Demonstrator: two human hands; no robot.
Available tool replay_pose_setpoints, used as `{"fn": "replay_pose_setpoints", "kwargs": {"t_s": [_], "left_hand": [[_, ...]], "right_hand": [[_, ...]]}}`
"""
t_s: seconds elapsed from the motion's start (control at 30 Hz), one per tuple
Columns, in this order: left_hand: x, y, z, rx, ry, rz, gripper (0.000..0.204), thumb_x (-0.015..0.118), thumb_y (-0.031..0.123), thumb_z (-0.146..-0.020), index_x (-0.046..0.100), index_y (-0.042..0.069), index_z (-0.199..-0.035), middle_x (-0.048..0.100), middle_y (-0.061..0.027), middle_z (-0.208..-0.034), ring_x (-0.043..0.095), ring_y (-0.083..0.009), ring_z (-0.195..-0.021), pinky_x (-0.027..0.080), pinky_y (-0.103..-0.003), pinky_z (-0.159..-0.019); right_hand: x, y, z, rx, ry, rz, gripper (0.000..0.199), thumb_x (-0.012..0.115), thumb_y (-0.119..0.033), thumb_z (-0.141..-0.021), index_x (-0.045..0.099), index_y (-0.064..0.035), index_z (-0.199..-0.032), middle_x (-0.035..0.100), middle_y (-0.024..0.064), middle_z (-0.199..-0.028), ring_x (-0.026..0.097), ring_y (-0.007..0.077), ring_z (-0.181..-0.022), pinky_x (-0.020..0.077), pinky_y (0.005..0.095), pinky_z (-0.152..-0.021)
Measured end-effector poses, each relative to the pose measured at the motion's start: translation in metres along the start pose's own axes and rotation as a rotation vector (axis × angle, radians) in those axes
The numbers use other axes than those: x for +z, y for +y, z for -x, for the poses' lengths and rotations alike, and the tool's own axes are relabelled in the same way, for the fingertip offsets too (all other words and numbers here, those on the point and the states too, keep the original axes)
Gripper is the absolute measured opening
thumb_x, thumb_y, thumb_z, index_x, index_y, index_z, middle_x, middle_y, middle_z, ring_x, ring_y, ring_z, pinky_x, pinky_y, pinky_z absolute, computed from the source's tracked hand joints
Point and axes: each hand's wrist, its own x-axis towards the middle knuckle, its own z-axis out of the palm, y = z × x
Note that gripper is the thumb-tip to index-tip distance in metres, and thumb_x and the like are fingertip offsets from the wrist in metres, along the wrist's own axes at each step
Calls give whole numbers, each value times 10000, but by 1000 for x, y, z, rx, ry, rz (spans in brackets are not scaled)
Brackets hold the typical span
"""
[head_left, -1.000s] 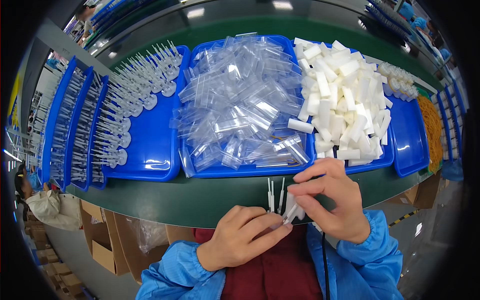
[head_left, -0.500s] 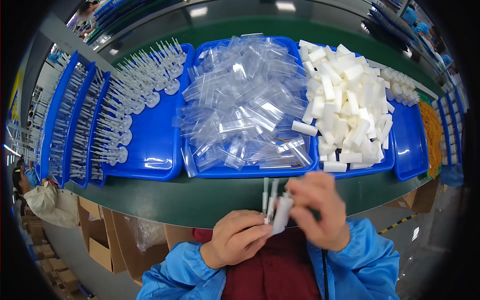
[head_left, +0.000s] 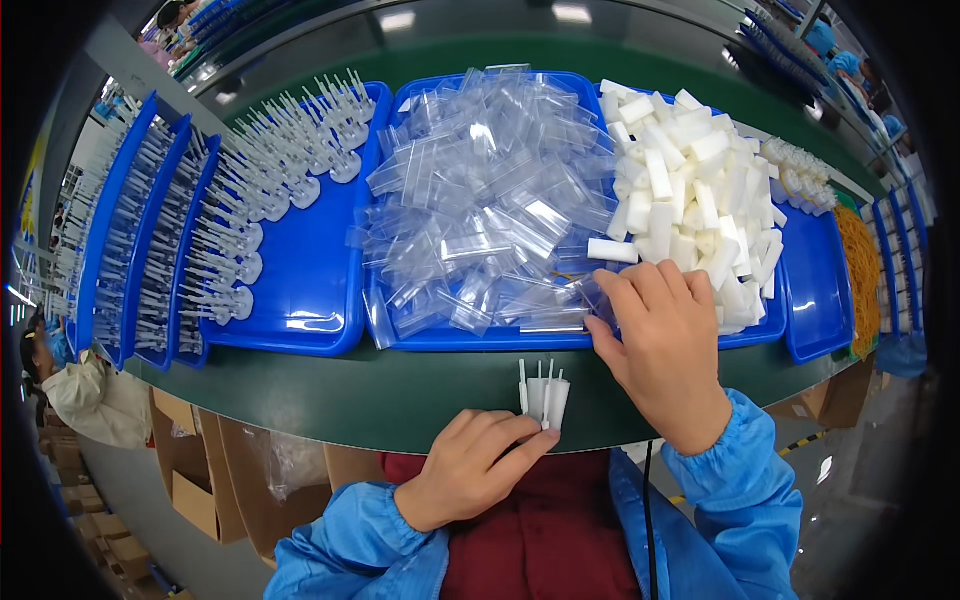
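My left hand (head_left: pixel 472 465) is closed around a small bundle over the table's near edge. In that bundle a white block (head_left: pixel 560 402) stands beside several thin white rods (head_left: pixel 523 378) that point upward. My right hand (head_left: pixel 668 350) reaches over the front rim between two blue trays, its thumb apart from its bent fingers. Nearest to these fingertips lie clear plastic sleeves (head_left: pixel 597 292) and white blocks (head_left: pixel 612 251). Whether the fingertips touch a sleeve is hard to see.
Clear sleeves fill the middle blue tray (head_left: pixel 450 347). White blocks pile up in the tray to its right (head_left: pixel 765 330). At left, a blue tray (head_left: pixel 310 300) holds upright stemmed white parts, beside stacked trays. Orange bands (head_left: pixel 857 265) lie far right; cardboard boxes (head_left: pixel 200 505) stand below.
My right hand has left the bundle and moved up and right to the trays. My left hand still holds the bundle, now standing more upright.
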Motion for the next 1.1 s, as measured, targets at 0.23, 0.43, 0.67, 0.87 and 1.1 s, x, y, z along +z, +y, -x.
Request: {"fn": "replay_pose_setpoints", "kwargs": {"t_s": [0.23,0.43,0.67,0.87,1.1], "left_hand": [[-3,-1,0,26,32,5,429,774,-3,-661,739,125,-1068,673,-19,-995,639,-192,-797,444,-310,-628],[-1,2,-5,85,-9,41,363,662,106,-788,710,73,-1146,653,-41,-1069,641,-189,-895,475,-301,-711],[6,4,-27,110,-28,95,358,744,45,-736,741,98,-1090,672,-25,-997,646,-192,-838,484,-307,-674],[6,1,-22,114,-70,62,362,675,85,-781,699,68,-1142,649,-46,-1059,640,-197,-909,493,-310,-721],[-6,9,-26,129,-66,69,374,707,77,-757,744,106,-1128,661,-27,-1049,633,-182,-859,479,-304,-684]], "right_hand": [[-13,14,2,30,123,-123,280,778,-95,-756,688,-80,-1021,643,45,-917,595,225,-858,405,382,-771],[-48,63,16,111,215,-57,279,733,37,-751,706,-69,-1007,672,62,-940,596,256,-863,415,362,-728],[-26,50,16,-113,-78,18,345,786,-74,-695,677,-82,-1022,649,30,-974,573,232,-928,414,379,-801],[-27,49,11,-74,111,-145,326,745,14,-699,683,-56,-1011,643,59,-919,596,237,-846,445,368,-751],[-14,9,36,221,57,-898,268,664,79,-792,675,-8,-1046,691,100,-899,658,156,-745,518,275,-665]]}}
